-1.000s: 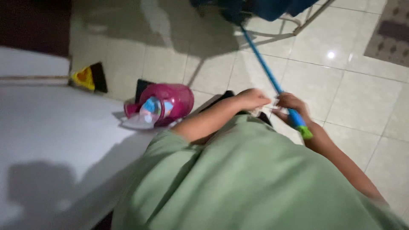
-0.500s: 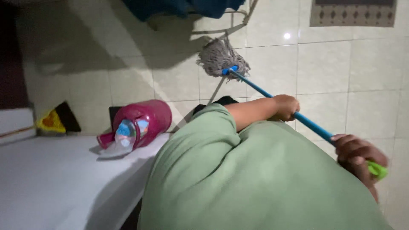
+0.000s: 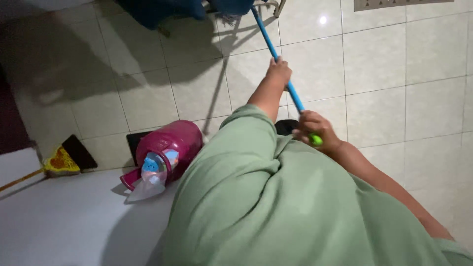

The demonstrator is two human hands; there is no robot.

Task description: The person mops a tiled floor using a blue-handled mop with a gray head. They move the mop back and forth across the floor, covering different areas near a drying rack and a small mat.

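The left hand (image 3: 279,70) grips the long blue plastic mop handle (image 3: 276,54) higher up; the right hand (image 3: 315,133) closes below, around its green end (image 3: 316,140).

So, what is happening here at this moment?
A person in a green shirt holds a blue mop handle with both bare hands. The left hand grips the pole higher up, and the right hand closes around its green end. The handle reaches across the tiled floor toward a dark blue cloth at the top of the view; the mop head is mostly hidden there. A pink bin with a plastic bag lies on its side nearby, and a yellow broom is at the left.
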